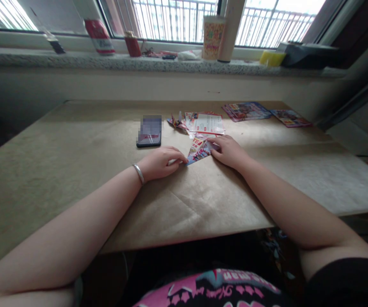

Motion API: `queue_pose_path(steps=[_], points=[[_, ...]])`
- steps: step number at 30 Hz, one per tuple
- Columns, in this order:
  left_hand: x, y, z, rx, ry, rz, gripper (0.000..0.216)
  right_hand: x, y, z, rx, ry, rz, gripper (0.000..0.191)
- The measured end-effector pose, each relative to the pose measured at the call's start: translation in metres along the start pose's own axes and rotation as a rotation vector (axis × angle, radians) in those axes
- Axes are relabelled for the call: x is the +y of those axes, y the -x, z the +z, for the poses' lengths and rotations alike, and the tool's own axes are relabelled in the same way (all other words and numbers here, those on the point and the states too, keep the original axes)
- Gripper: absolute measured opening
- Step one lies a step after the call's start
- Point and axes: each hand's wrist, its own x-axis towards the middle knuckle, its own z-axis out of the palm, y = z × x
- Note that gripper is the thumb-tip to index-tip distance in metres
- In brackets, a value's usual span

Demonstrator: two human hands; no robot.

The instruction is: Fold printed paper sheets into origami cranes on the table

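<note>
A colourful printed paper (199,149), folded into a roughly triangular shape, lies on the table between both hands. My left hand (163,163), with a silver bangle at the wrist, has its fingertips closed on the paper's lower left corner. At the right edge, my right hand (230,152) grips the same paper between thumb and fingers, hiding part of that side. Just beyond it are a small folded paper piece (178,123) with pointed tips and a printed leaflet (208,123).
A smartphone (150,131) lies left of the papers. Stacked colourful leaflets (247,111) and a smaller pile (290,118) sit at the table's far right. Along the windowsill (158,65) stand a red can (99,37), a patterned paper cup (212,38) and a yellow object (272,58).
</note>
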Motion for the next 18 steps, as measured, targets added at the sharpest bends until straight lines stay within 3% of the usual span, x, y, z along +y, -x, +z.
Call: queue_pose_path(steps=[6, 9, 13, 18], points=[[0.001, -0.004, 0.007, 0.063, -0.061, 0.031, 0.039, -0.013, 0.001, 0.007, 0.006, -0.171, -0.038, 0.042], [-0.002, -0.007, 0.012, 0.017, -0.117, 0.075, 0.040, -0.017, 0.000, 0.009, -0.014, -0.230, -0.083, 0.042], [-0.003, -0.007, 0.014, -0.065, -0.139, 0.028, 0.042, -0.013, -0.002, 0.011, 0.003, -0.286, -0.080, 0.042], [-0.004, -0.006, 0.014, -0.076, -0.132, 0.014, 0.041, -0.008, -0.001, 0.010, 0.070, -0.468, -0.037, 0.040]])
